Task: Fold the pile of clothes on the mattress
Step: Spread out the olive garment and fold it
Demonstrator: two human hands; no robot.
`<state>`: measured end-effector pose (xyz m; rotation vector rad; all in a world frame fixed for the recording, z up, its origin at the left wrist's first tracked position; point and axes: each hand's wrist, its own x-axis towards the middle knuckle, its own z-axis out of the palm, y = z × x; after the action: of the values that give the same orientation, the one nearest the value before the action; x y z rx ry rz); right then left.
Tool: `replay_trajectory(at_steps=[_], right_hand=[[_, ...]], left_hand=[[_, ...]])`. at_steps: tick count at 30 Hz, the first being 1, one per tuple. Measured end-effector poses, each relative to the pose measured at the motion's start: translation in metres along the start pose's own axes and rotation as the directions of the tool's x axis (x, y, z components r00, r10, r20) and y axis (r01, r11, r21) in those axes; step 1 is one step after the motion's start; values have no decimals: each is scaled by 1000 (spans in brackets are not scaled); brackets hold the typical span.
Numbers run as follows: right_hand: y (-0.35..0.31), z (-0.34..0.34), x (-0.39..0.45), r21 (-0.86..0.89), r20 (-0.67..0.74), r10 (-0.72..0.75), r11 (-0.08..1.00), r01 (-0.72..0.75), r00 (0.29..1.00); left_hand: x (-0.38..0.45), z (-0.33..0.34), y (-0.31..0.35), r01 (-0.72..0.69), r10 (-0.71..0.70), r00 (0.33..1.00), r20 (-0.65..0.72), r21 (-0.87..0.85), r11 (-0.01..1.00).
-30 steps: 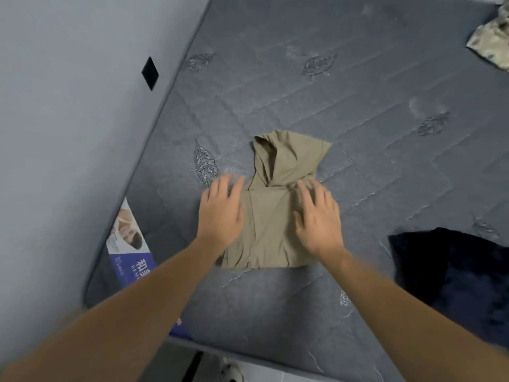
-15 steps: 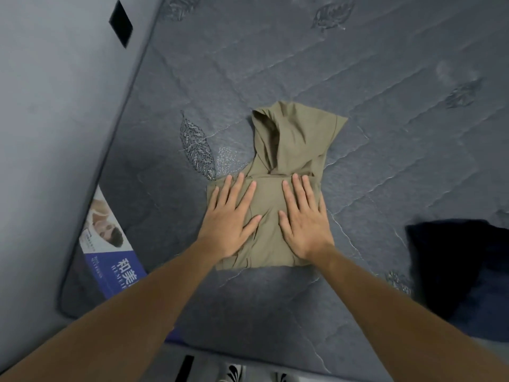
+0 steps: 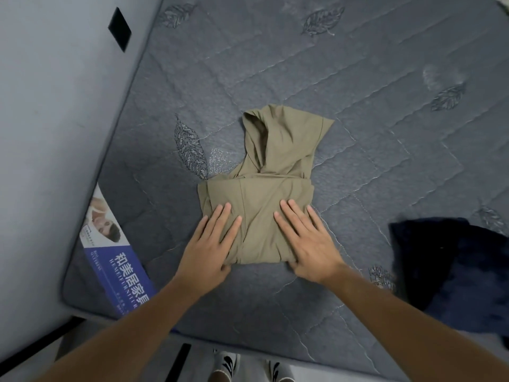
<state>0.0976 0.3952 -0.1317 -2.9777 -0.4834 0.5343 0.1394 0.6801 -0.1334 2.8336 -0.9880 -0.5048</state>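
Left hand (image 3: pixel 210 248) and right hand (image 3: pixel 308 238) lie flat, fingers straight, gripping nothing, pressing the near half of the khaki garment (image 3: pixel 264 216) mid-mattress (image 3: pixel 385 147). Suggest even pressure, smoothing outward. Far half looks bunched; square it before the next fold. Dark garment (image 3: pixel 451 260) waits at right.

You have one view only, from the camera on your head, looking steeply down over the near edge of the mattress (image 3: pixel 358 64). It sits close: your forearms run in from the bottom corners, your feet show just below that edge, and the wall (image 3: pixel 55 106) borders the mattress on its left.
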Motion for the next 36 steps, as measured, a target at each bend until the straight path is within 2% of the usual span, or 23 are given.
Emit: replay_trajectory(at_steps=[5, 8, 11, 14, 17, 21, 26, 28, 29, 30, 31, 33, 34, 36], right_hand=[[1, 9, -3, 63, -68, -21, 998, 25, 997], [-3, 2, -13, 142, -139, -24, 989, 44, 990], [-7, -29, -24, 298, -98, 54, 954, -23, 994], [1, -75, -26, 405, -47, 88, 912, -62, 995], [19, -120, -10, 548, -95, 178, 831, -98, 979], [45, -160, 37, 657, -167, 361, 735, -170, 917], [63, -150, 108, 643, -194, 541, 700, -310, 818], [54, -137, 122, 486, -348, 540, 803, -346, 766], [46, -130, 125, 368, -415, 492, 860, -353, 765], [35, -122, 125, 268, -440, 408, 910, -316, 800], [23, -112, 124, 196, -420, 297, 952, -234, 858], [7, -86, 124, 125, -323, 147, 986, -112, 935], [8, -73, 127, 102, -283, 145, 988, -120, 948], [19, -51, 135, 104, -225, 204, 977, -185, 953]], left_hand=[[8, -2, -1, -95, 95, 994, -62, -11, 995], [-1, -6, -5, -118, 108, 988, -113, -88, 989], [-11, -34, -4, -73, 63, 997, -42, -288, 955], [-7, -86, -8, 12, 22, 998, 60, -521, 853], [19, -133, -24, 112, -87, 994, 71, -652, 750], [73, -172, -42, 200, -267, 963, 46, -784, 587], [141, -152, -57, 362, -528, 847, 57, -790, 495], [151, -136, -55, 406, -597, 801, -36, -700, 587], [150, -127, -52, 405, -586, 800, -129, -605, 686], [147, -117, -47, 376, -525, 824, -213, -489, 788], [143, -105, -40, 301, -408, 878, -250, -375, 877], [139, -82, -29, 112, -151, 970, -189, -199, 974], [141, -70, -28, 64, -85, 986, -143, -143, 988], [149, -47, -28, 59, -71, 991, -116, -104, 993]])
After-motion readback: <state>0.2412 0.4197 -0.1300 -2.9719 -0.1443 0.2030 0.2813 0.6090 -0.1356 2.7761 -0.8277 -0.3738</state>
